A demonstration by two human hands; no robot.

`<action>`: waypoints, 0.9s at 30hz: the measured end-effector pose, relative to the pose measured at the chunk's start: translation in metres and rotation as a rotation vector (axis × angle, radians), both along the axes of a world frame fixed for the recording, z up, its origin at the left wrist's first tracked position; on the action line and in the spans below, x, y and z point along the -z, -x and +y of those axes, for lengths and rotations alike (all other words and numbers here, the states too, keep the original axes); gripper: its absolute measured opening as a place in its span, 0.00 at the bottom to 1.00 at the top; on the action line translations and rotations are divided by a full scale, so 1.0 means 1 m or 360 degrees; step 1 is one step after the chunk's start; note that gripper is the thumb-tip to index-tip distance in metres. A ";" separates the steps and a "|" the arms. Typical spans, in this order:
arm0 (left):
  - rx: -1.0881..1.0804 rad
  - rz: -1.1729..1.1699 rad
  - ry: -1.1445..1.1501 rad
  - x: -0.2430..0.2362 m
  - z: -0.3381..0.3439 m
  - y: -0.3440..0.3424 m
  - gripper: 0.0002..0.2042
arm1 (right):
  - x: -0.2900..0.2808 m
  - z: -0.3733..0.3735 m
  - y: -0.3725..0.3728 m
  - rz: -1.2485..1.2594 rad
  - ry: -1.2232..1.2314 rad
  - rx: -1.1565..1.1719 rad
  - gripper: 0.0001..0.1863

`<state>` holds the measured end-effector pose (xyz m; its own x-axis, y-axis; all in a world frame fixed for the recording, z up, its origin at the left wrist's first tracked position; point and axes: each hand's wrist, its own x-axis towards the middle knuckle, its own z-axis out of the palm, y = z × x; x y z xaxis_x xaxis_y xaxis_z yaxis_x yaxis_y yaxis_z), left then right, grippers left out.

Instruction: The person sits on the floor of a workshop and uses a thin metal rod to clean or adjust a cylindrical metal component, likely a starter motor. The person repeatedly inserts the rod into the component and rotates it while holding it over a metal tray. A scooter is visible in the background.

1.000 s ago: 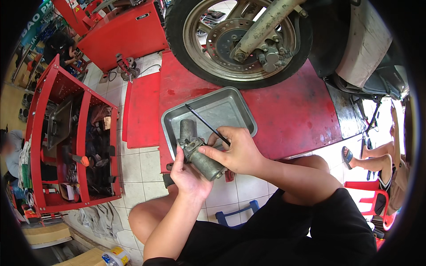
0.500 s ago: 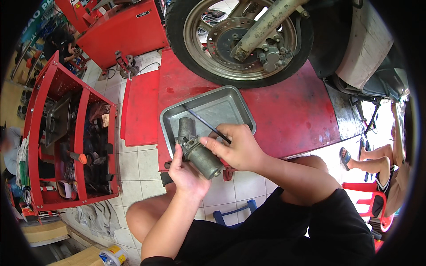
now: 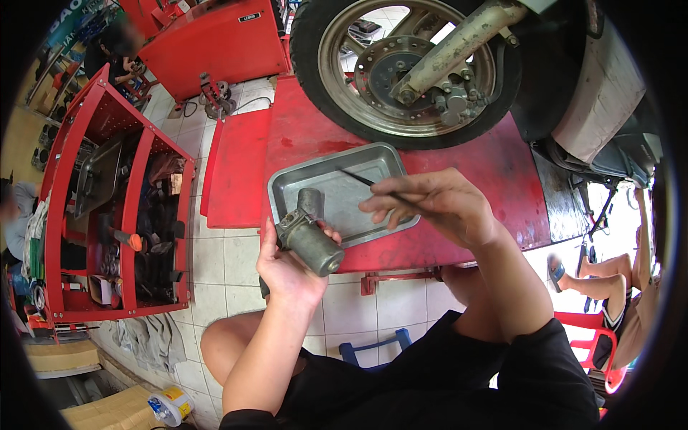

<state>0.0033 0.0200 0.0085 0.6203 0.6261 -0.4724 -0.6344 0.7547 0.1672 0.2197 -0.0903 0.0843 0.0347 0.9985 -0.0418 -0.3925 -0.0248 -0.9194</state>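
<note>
My left hand (image 3: 290, 278) is closed round a grey metal part (image 3: 312, 245) with a thick cylindrical body and a narrower tube. The part is held over the near left of a shallow metal tray (image 3: 362, 215), its thick end toward me. To the right, my right hand (image 3: 451, 204) is raised over the tray's right side, apart from the part and slightly blurred. It holds a thin dark rod (image 3: 358, 177), whose tip points left over the tray. The rod's other end is hidden by the hand.
The tray rests on a red lift platform (image 3: 494, 186). Behind it stands a motorcycle's front wheel (image 3: 322, 100). A red tool trolley (image 3: 129, 215) is at left, a blue stool (image 3: 376, 347) below me. A seated person's legs (image 3: 602, 276) show at right; another person is far left.
My right hand has moved right and away from the metal part, taking the rod along. My left hand has shifted slightly left and turned the part a little.
</note>
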 end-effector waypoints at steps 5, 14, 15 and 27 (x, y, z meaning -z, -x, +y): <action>0.0000 0.0020 -0.0028 0.000 0.002 -0.001 0.28 | 0.018 0.005 0.011 -0.0504 0.0288 0.0106 0.15; -0.0109 0.0157 -0.0113 -0.006 0.012 0.001 0.29 | 0.026 -0.003 0.025 -0.0446 0.0529 -0.0500 0.24; -0.0117 0.0153 -0.0114 -0.006 0.013 0.002 0.29 | 0.028 -0.005 0.027 -0.0431 0.0520 -0.0528 0.24; -0.0151 0.0141 -0.0154 -0.008 0.016 0.008 0.28 | 0.030 -0.011 0.027 -0.0479 0.0510 -0.0533 0.18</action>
